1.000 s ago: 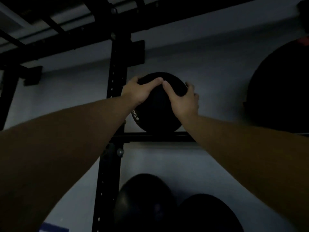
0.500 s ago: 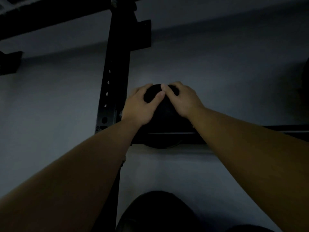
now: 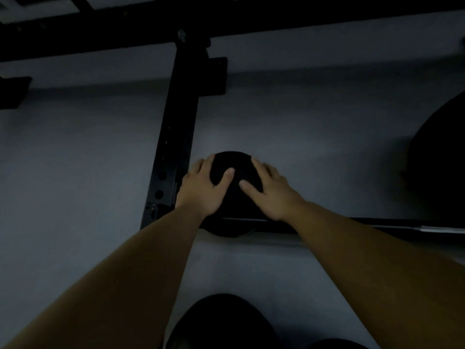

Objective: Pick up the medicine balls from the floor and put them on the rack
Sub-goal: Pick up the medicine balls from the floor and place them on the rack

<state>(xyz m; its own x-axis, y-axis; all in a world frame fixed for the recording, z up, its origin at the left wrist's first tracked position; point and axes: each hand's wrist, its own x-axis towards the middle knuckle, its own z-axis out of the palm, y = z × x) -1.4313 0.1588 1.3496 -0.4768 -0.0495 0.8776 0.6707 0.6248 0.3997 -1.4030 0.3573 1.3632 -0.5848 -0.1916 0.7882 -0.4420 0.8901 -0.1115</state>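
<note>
A small black medicine ball (image 3: 232, 165) rests between the rack's horizontal rails (image 3: 377, 226), right beside the black upright post (image 3: 176, 137). Its lower part sags below the front rail. My left hand (image 3: 203, 190) lies on the ball's left side with fingers spread over the top. Pressed against its right side is my right hand (image 3: 270, 190), fingers also curved over it. Both hands still hold the ball. The scene is very dim.
A larger black ball (image 3: 442, 157) sits on the same rail at the far right. On the level below, another black ball (image 3: 221, 323) shows at the bottom edge. A black crossbeam (image 3: 302, 18) runs along the top, against a grey wall.
The ball has come down from above the rail and settled onto it. My hands have slid from its front to its top and sides; the view has tilted down.
</note>
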